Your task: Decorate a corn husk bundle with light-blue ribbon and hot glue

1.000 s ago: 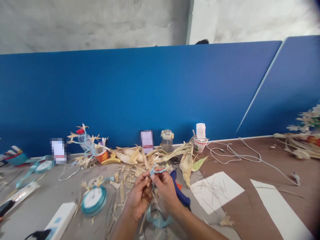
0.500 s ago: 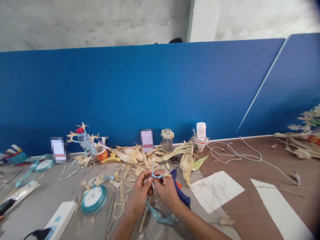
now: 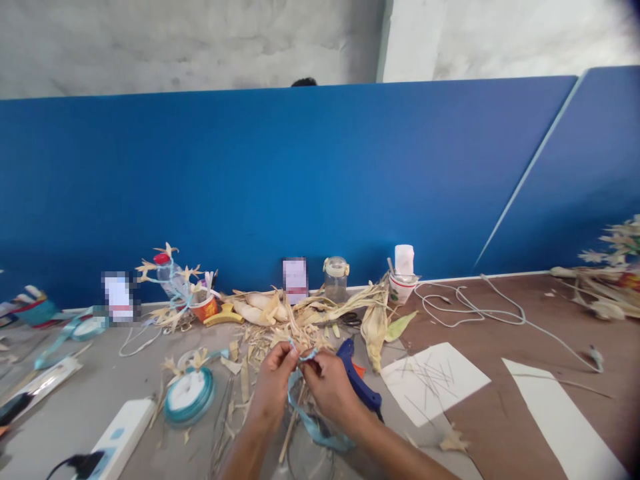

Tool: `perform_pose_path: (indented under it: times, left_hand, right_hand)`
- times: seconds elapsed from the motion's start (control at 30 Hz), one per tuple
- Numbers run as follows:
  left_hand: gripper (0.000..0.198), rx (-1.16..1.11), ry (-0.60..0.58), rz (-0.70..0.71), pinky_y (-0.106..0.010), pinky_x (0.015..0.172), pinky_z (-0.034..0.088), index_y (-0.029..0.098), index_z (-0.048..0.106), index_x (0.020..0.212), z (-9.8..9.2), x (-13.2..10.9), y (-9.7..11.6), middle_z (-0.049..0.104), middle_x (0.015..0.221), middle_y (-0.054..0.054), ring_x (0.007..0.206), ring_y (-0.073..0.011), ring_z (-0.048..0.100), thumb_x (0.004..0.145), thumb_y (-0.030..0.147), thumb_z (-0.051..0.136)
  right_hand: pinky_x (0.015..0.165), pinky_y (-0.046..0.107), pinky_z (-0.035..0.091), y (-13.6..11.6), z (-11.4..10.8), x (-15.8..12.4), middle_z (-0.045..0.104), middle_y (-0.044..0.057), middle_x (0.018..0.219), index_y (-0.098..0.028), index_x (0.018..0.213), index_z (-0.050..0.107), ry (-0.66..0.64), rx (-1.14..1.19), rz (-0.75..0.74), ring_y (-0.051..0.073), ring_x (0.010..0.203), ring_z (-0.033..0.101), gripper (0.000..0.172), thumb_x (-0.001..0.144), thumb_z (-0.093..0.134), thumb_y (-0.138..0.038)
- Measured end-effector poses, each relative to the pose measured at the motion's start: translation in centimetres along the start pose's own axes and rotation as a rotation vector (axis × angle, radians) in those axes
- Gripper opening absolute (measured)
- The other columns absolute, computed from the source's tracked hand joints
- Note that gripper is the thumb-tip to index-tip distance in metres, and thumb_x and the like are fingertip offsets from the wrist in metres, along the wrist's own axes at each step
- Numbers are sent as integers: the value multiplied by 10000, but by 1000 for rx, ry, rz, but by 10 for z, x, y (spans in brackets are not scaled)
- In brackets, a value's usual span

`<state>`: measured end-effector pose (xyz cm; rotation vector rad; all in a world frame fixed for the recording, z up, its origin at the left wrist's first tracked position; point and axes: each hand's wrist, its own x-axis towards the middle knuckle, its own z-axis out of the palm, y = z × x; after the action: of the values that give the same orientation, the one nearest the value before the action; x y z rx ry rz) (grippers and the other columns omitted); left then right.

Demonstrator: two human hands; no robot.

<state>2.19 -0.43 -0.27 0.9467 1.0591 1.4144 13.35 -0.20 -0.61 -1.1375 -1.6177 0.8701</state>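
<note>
Slightly wider apart than half a second ago, my left hand (image 3: 274,383) and right hand (image 3: 331,387) each pinch pale blue ribbon (image 3: 314,432) between narrow, near-closed fingertips. It looks thin and twisted up at my fingers, then broader and flat where its loose length hangs below and curves toward my right forearm. Crowding my right hand, a blue glue gun (image 3: 359,383) lies just beside it; dry husk scraps (image 3: 255,340) litter the space beyond, a ribbon spool (image 3: 189,398) sits left, and thin sticks (image 3: 431,377) cross a white sheet (image 3: 467,379) to the right

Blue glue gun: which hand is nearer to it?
Right. The right hand is just left of the glue gun; the left hand is farther left.
</note>
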Motion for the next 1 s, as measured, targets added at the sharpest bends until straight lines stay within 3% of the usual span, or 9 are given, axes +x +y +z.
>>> perform_pose_path:
  times: [0.23, 0.73, 1.0]
  left_hand:
    - [184, -127, 78, -11, -205, 571, 361, 188, 567, 711, -3, 3, -2, 497, 646, 46, 580, -93, 435, 662, 321, 684]
    - [196, -26, 61, -17, -212, 503, 314, 173, 583, 699, -9, 8, -4, 546, 658, 27, 505, -79, 396, 668, 346, 670]
    - [249, -97, 48, -58, -201, 494, 313, 171, 559, 697, -9, 8, -3, 545, 664, 37, 484, -62, 391, 629, 361, 704]
  right_hand:
    - [526, 214, 332, -1, 6, -7, 501, -30, 549, -169, 615, 562, -34, 154, 109, 119, 540, 439, 118, 723, 516, -181]
    - [581, 228, 341, -5, -2, -12, 542, -9, 594, -166, 613, 615, -44, 2, -55, 128, 592, 475, 170, 754, 520, -153]
    - [617, 230, 353, -5, -7, -10, 561, -6, 632, -180, 666, 634, -88, -42, -150, 137, 632, 496, 191, 797, 499, -149]
